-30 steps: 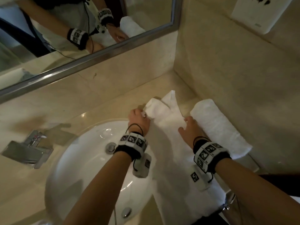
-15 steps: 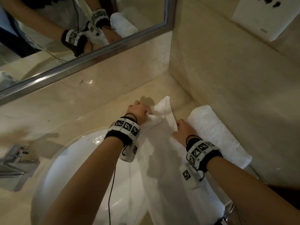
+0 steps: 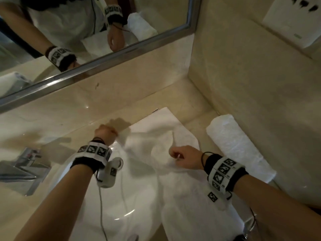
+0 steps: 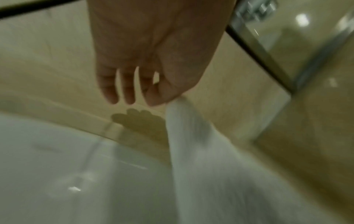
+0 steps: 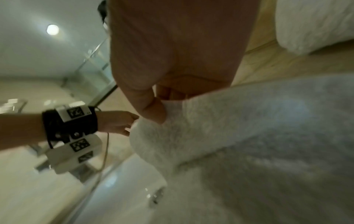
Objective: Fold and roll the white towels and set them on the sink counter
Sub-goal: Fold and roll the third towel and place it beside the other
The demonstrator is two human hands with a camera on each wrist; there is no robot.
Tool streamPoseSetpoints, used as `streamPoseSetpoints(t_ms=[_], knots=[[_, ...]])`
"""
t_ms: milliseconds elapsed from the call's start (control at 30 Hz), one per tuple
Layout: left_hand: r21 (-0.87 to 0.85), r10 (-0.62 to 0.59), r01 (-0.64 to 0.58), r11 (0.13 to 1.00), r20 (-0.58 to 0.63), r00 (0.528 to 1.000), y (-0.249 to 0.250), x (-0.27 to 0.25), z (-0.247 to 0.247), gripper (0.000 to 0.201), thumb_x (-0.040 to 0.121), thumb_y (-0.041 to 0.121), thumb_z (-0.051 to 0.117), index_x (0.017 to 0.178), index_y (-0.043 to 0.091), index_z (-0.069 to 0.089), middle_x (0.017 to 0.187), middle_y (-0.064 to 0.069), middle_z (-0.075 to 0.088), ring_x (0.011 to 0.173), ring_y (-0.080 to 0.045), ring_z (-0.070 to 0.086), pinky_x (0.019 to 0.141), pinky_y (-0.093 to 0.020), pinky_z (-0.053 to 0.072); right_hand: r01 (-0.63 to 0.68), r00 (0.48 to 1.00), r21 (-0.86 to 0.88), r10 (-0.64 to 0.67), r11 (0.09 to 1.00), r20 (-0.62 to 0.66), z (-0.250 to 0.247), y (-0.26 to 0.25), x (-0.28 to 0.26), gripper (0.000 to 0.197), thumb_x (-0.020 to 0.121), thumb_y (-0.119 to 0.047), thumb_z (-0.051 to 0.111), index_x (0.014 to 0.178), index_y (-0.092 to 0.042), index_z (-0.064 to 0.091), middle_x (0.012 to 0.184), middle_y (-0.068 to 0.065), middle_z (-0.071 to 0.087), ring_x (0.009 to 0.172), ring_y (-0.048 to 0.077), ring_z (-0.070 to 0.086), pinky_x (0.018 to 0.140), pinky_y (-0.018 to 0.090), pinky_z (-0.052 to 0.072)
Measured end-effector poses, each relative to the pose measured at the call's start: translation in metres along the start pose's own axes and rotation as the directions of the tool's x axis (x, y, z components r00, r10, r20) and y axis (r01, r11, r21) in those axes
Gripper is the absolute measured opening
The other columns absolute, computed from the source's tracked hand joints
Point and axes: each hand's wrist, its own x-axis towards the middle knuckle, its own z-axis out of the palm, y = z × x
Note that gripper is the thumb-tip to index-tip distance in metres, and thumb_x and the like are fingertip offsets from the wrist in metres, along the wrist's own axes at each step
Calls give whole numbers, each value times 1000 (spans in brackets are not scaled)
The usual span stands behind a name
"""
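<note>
A white towel [image 3: 156, 140] is seen spread at centre frame in the head view, its far end lying flat on the beige sink counter [image 3: 73, 124] w/ a small label at the top corner, its near end draped over the right part of the white basin [image 3: 135, 197] toward the bottom edge. Its left edge is pinched by the left hand [image 3: 105, 133]: in the left wrist view the cloth is held between thumb and forefinger [image 4: 153, 97] while the other three fingers hang loosely straight, just above the counter. A fold nearer the middle is gripped by the right hand [image 3: 185, 158], fingers curled in a fist; in the right wrist view the thumb [image 5: 153, 112] is pressed onto the terry cloth. The stretch between the two hands is lifted and rumpled. A rolled towel [image 3: 238, 146], already finished, lies at centre right on the counter, just beside the side wall & close to the spread towel's right edge; whether they touch cannot be told. Marker-printed wristbands w/ small white camera units are worn on both wrists. A chrome tap [image 3: 22, 167] sits at mid left. A steel-framed mirror [image 3: 97, 66] runs across the upper left, reflecting both arms & the roll. A white wall fixture [image 3: 293, 23] is at upper right.
</note>
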Motion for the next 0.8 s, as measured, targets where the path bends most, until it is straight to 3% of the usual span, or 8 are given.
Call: streamPoseSetpoints(t_ms=[67, 134, 267, 334, 467, 567, 701, 801], knots=[[145, 20, -37, 989, 114, 993, -2, -13, 10, 34, 96, 13, 40, 122, 18, 61, 140, -8, 47, 129, -27, 43, 110, -33, 32, -62, 998, 16, 61, 998, 22, 5, 2, 1, 22, 88, -11, 57, 110, -14, 61, 97, -6, 53, 94, 11, 52, 84, 17, 38], [-30, 132, -130, 991, 100, 986, 1, -17, 22, 34, 90, 3, 44, 116, 12, 63, 141, -12, 44, 129, -29, 42, 110, -33, 31, -80, 997, -7, 80, 997, -20, 9, 3, 5, 20, 89, -12, 55, 106, -6, 62, 96, -4, 56, 96, 15, 54, 85, 20, 39], [-353, 278, -244, 903, 49, 959, 35, -30, 38, 35, 84, -1, 55, 119, 5, 57, 132, -12, 46, 118, -29, 48, 92, -22, 36, -115, 989, -2, 115, 993, -91, 13, 4, 9, 13, 92, -10, 46, 93, -9, 59, 84, -4, 55, 85, 15, 51, 75, 18, 37], [-389, 281, -222, 894, 101, 955, 55, -35, 48, 38, 85, 4, 59, 122, 5, 53, 129, -12, 49, 115, -27, 50, 87, -20, 36, -105, 991, -12, 104, 994, -88, 15, 5, 9, 10, 94, -10, 44, 88, -15, 50, 80, -5, 52, 82, 16, 50, 65, 15, 36], [-386, 247, -202, 900, 71, 966, 75, -38, 70, 33, 84, 13, 63, 113, 3, 51, 119, -14, 53, 109, -30, 51, 89, -30, 40, -46, 997, -75, 50, 996, 58, 14, 3, 4, 17, 85, -35, 62, 90, -22, 53, 90, -5, 54, 82, 12, 50, 75, 21, 41], [-411, 132, -123, 903, -6, 991, 80, -43, 80, 34, 86, 17, 60, 115, 6, 45, 114, -9, 57, 107, -28, 54, 87, -32, 41, 9, 989, -305, 36, 952, 142, 16, 7, 1, 32, 79, -50, 64, 97, -24, 58, 94, -3, 54, 85, 11, 44, 76, 25, 39], [-521, 77, -15, 854, 97, 992, 78, -44, 87, 56, 83, 26, 67, 125, 8, 35, 118, -4, 51, 110, -25, 53, 87, -30, 40, 10, 996, -278, 17, 961, 93, 16, 9, -3, 26, 78, -37, 51, 73, -13, 61, 73, -2, 52, 79, 14, 45, 72, 25, 33], [-438, 136, -49, 897, 168, 976, 67, -38, 91, 45, 84, 31, 64, 122, 14, 49, 116, -8, 59, 110, -27, 54, 94, -33, 44, -47, 998, -145, 42, 988, -36, 8, 8, -7, 18, 90, -20, 54, 84, -8, 65, 76, -3, 53, 80, 12, 49, 72, 21, 34]])
